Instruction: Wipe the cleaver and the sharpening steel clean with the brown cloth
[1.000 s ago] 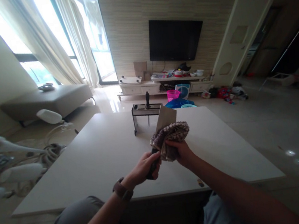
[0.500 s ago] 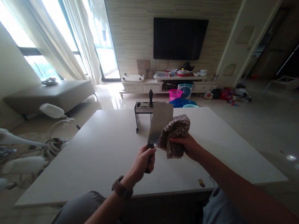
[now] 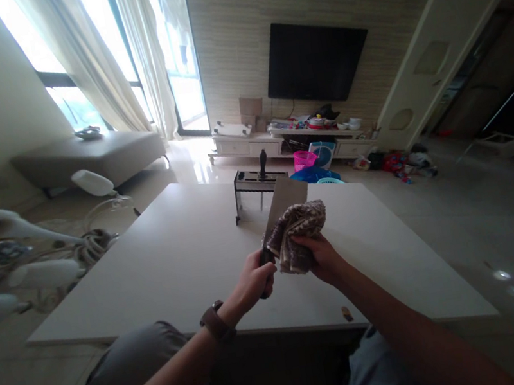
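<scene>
My left hand [image 3: 256,275] is closed around the black handle of a cleaver [image 3: 285,196], whose broad grey blade points up and away to the right. In my right hand [image 3: 322,258] is a bunched brown-and-white cloth [image 3: 299,228], gripped between thumb and fingers. The cloth lies over the lower part of the blade, close to the handle, and hides that part. Both hands are above the white table [image 3: 166,265]. Just beyond the blade stands a black-framed knife sharpener-like stand [image 3: 255,181] with an upright black handle.
A small yellow and dark object [image 3: 347,313] lies near the table's front edge. Past the far edge are a pink basket [image 3: 305,159] and blue items on the floor. White lamp parts [image 3: 45,273] and coiled hoses are at the left. A television [image 3: 317,60] hangs on the wall.
The cloth now covers more of the blade's lower part. My left hand with the cleaver has shifted slightly to the right. The view has turned a little.
</scene>
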`<state>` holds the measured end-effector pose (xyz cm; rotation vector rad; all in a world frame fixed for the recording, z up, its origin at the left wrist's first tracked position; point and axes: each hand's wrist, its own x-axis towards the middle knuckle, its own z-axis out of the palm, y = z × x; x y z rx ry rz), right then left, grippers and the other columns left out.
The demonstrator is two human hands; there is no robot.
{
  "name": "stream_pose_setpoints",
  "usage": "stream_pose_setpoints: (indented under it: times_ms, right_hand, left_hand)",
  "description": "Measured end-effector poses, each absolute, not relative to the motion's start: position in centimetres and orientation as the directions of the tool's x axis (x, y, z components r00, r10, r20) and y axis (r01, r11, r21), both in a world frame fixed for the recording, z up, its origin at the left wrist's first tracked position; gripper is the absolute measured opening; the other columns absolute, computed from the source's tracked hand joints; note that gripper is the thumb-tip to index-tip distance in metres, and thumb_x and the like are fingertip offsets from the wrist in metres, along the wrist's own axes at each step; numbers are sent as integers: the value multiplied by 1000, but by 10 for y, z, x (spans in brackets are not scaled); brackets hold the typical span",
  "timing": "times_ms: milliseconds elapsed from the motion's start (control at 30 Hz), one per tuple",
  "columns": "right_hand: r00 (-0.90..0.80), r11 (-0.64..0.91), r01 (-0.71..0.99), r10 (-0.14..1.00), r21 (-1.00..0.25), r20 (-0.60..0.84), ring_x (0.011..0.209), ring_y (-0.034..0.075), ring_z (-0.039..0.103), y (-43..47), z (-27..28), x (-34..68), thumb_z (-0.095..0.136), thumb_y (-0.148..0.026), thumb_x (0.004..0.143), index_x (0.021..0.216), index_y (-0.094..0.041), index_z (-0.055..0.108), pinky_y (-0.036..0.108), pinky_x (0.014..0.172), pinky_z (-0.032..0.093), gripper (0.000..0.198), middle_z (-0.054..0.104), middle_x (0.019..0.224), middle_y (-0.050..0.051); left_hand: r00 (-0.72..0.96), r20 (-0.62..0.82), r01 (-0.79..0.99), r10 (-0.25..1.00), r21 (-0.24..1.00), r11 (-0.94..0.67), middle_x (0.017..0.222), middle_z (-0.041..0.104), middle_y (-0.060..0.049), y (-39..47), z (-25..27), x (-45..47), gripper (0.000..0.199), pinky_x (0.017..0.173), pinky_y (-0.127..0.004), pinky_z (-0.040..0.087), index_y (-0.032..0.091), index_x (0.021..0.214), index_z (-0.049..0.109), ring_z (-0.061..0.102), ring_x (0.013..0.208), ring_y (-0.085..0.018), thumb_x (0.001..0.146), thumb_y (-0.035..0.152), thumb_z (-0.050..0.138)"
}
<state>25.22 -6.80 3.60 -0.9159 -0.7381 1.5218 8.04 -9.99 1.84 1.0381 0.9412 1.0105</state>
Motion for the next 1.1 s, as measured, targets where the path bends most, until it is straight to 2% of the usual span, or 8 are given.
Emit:
stream_pose_setpoints:
  times_ms: [100, 233, 433, 600, 900, 1100]
  right_hand:
    - [35, -65, -446, 995, -893, -90, 85, 26, 76, -66, 35, 252, 95, -18, 49, 100, -19, 73, 42, 84, 62, 55, 81, 91, 4]
    - [71, -52, -426, 993, -903, -90, 84, 27, 76, -64, 32, 252, 96, -21, 48, 94, -17, 75, 44, 86, 62, 51, 81, 89, 5]
    - [-57, -185, -510, 982, -840, -182, 79, 29, 78, -72, 30, 250, 92, -21, 51, 88, -18, 75, 44, 77, 65, 40, 82, 89, 7]
    - [-142, -228, -498, 973, -836, -181, 82, 29, 78, -78, 31, 248, 92, -22, 53, 92, -17, 75, 42, 77, 65, 43, 82, 91, 7]
    - [136, -43, -383, 985, -923, -102, 82, 27, 76, -67, 26, 244, 97, -20, 42, 90, -16, 77, 43, 80, 63, 52, 82, 91, 6]
    - [142, -12, -302, 988, -953, -57, 87, 30, 76, -64, 40, 252, 96, -20, 42, 91, -16, 77, 48, 84, 62, 53, 82, 93, 6]
  left_hand:
    - [260, -108, -173, 960, 972, 157, 43, 43, 12, -100, 18, 82, 19, 31, -19, 32, 22, 80, 44, 34, 31, -7, 65, 23, 56]
    - [253, -95, -149, 963, 979, 136, 43, 43, 12, -100, 20, 81, 19, 29, -18, 31, 22, 80, 44, 34, 30, -7, 65, 23, 56]
    - [253, -62, -119, 966, 988, 95, 43, 42, 12, -105, 22, 81, 17, 28, -19, 31, 22, 79, 46, 35, 29, -7, 64, 22, 55]
    - [272, 1, -82, 962, 996, 23, 45, 44, 11, -105, 20, 81, 16, 30, -18, 34, 19, 83, 52, 37, 30, -7, 68, 23, 55]
    - [226, 37, -16, 973, 999, -35, 47, 46, 11, -100, 17, 80, 11, 30, -18, 35, 18, 83, 54, 40, 31, -7, 73, 23, 57]
    - [145, 23, 24, 989, 999, -27, 46, 43, 11, -92, 24, 70, 7, 31, -17, 31, 19, 74, 51, 38, 31, -6, 69, 20, 56]
